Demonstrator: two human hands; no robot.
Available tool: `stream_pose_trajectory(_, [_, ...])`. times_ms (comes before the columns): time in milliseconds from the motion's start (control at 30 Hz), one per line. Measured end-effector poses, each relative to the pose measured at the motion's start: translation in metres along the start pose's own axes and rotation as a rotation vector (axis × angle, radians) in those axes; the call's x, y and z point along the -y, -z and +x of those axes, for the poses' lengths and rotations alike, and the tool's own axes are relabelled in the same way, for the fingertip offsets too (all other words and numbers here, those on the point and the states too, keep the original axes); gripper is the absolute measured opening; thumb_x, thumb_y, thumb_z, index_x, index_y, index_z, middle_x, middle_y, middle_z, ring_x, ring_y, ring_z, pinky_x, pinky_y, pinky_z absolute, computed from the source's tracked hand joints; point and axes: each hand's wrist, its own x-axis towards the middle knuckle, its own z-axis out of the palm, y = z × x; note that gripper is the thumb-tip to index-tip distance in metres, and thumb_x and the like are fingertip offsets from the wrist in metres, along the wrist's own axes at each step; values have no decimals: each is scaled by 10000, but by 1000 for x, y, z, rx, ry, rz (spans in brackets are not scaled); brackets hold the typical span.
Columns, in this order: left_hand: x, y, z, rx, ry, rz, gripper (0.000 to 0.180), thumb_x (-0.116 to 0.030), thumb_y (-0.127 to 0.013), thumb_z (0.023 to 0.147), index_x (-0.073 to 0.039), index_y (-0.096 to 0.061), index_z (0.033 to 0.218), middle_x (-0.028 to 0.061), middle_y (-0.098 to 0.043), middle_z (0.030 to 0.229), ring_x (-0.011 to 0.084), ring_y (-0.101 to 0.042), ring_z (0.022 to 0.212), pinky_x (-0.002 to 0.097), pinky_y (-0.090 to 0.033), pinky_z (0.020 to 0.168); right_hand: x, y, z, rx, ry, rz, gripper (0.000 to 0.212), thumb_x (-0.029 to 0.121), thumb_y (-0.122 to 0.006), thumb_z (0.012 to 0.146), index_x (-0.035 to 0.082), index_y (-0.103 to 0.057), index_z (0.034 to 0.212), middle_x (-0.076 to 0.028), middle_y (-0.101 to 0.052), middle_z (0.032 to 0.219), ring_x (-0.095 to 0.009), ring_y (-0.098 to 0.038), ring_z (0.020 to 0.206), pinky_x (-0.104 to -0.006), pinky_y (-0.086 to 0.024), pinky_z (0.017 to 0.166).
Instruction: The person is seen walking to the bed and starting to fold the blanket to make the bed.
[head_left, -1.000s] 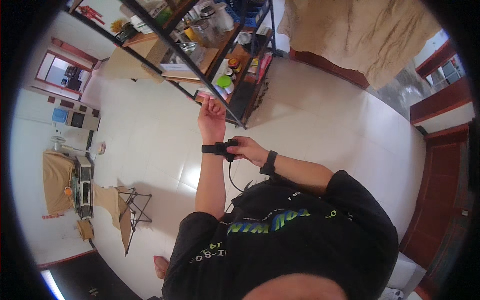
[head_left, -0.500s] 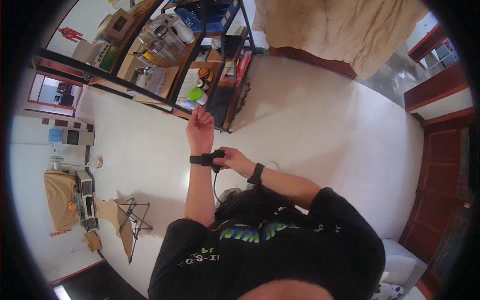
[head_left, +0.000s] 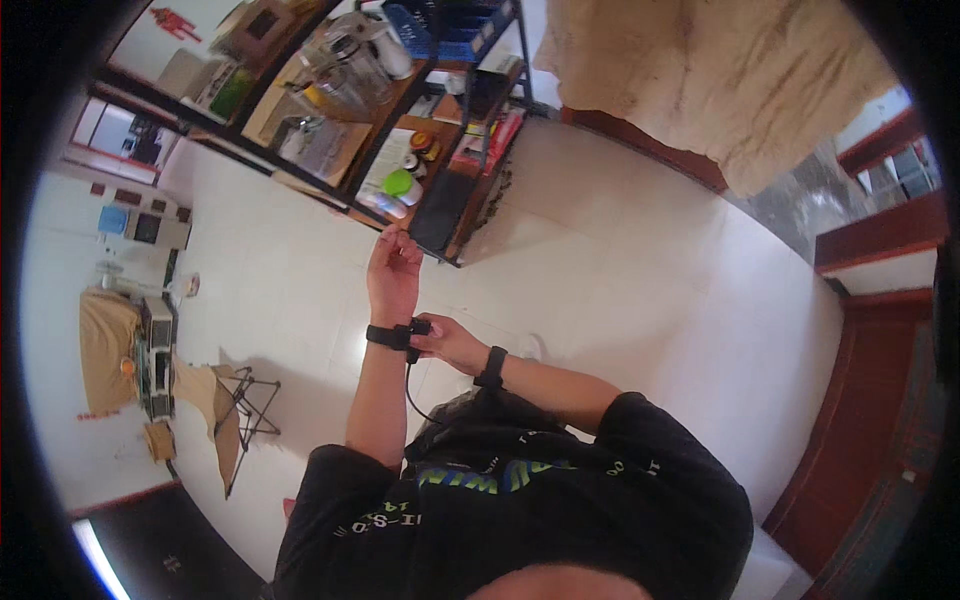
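Note:
My left hand [head_left: 396, 270] is raised in front of me, palm toward me. Its fingers are loosely bent and hold nothing. Around that wrist runs a black wrist strap [head_left: 382, 337] carrying a small black device [head_left: 418, 332], from which a thin black cable [head_left: 412, 390] hangs toward my shirt. Thumb and fingers of my right hand [head_left: 450, 345] are closed on this device at the inner side of the left wrist. My right wrist also wears a black band [head_left: 491, 367]. The device's far side is hidden by the right fingers.
Ahead stands a black-framed shelf [head_left: 345, 205] with glass jugs, jars, a green-lidded container [head_left: 398, 183] and a blue basket [head_left: 455, 40]. A folding chair [head_left: 240, 410] is on the left, a beige cloth [head_left: 720, 80] hangs far right, and a brown door [head_left: 855, 420] is at right.
Both hands and the wrist device have shifted slightly left and down in view. The shelf appears a little farther right. My right hand keeps its grip on the device.

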Motion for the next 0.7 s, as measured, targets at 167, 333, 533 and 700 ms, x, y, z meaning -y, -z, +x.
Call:
stream_pose_trajectory(167, [-39, 20, -21, -43, -169, 54, 169, -94, -507, 958, 4, -549, 1089, 25, -524, 828, 114, -475, 753, 250, -402, 670, -14, -22, 6, 45, -67, -93, 283, 150, -691, 898, 7, -561, 1103, -55, -638, 998, -150, -641, 927, -336, -538, 871])
stream_pose_trajectory(333, [-82, 28, -44, -6, -336, 10, 140, -91, -510, 963, -2, -547, 1063, 18, -506, 825, 115, -450, 737, 247, -399, 671, -18, -48, 16, 129, -79, -226, 250, 142, -688, 898, 30, -568, 1086, -43, -648, 986, -137, -639, 904, -332, -531, 851])
stream_pose_trajectory(533, [-106, 39, -71, 77, -405, -124, 111, -131, -514, 977, -39, -553, 1023, 1, -495, 802, 112, -438, 712, 254, -389, 668, -31, -71, 20, 213, -84, -342, 224, 97, -685, 889, 22, -570, 1065, -68, -657, 992, -179, -658, 899, -344, -531, 868])
stream_pose_trajectory(700, [-87, 51, -103, 145, -310, -331, 95, -129, -488, 990, -46, -530, 1009, -9, -457, 763, 114, -422, 681, 253, -372, 650, -45, -78, -7, 59, -105, -478, 280, 61, -680, 876, 5, -569, 1127, -68, -643, 1001, -168, -628, 908, -335, -527, 857])
